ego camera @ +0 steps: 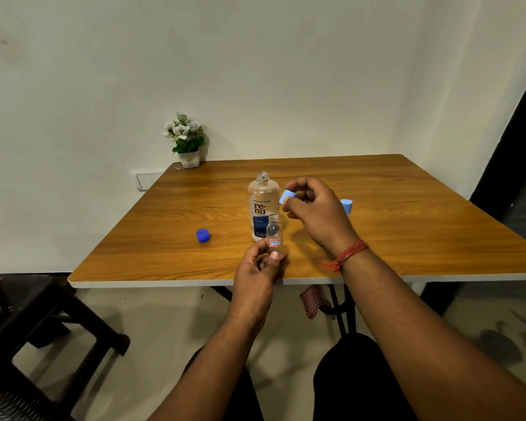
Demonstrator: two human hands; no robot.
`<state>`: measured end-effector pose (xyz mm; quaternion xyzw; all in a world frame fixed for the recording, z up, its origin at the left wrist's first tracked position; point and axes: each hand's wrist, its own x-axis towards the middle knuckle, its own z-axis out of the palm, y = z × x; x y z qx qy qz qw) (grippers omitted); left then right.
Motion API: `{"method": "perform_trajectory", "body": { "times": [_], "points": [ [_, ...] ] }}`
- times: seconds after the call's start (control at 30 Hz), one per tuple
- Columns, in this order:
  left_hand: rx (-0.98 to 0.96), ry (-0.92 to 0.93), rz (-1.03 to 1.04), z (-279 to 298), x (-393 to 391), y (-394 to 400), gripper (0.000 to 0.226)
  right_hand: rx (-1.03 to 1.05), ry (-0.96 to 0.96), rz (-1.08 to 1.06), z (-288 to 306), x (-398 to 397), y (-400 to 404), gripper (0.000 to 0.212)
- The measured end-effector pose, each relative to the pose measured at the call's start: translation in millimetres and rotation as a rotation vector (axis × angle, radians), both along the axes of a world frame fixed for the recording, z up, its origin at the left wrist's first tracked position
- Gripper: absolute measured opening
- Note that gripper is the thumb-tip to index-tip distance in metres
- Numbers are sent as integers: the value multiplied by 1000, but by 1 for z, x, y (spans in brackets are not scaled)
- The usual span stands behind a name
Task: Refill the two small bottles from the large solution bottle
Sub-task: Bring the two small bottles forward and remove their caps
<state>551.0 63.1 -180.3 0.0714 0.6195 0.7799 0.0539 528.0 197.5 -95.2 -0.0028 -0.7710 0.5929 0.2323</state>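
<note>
Pinching a clear small bottle (274, 238) upright by its base, your left hand (257, 278) holds it just in front of the uncapped large bottle (263, 205) on the wooden table (407, 232). Your right hand (316, 211) curls round a light-blue cap (287, 196). Another light-blue cap (346, 206) stands behind it; a dark-blue cap (203, 235) lies left.
</note>
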Motion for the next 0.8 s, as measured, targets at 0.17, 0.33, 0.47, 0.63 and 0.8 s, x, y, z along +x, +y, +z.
{"method": "perform_trajectory", "body": {
  "times": [0.17, 0.33, 0.47, 0.63, 0.8],
  "points": [
    [-151, 129, 3, 10, -1, 5, 28, -80, 33, -97, -17, 11, 18, 17],
    [-444, 294, 3, 26, -17, 29, 33, -103, 30, -267, -41, 24, 49, 14],
    [-664, 358, -12, 32, -35, 61, 36, -81, -7, -410, -52, 35, 74, 11],
    [-789, 322, -58, 28, -55, 94, 36, 179, -156, -449, -66, 37, 102, 19],
    [-836, 315, -5, 18, -67, 103, 24, 391, -227, -446, -69, 37, 123, 34]
  ]
}}
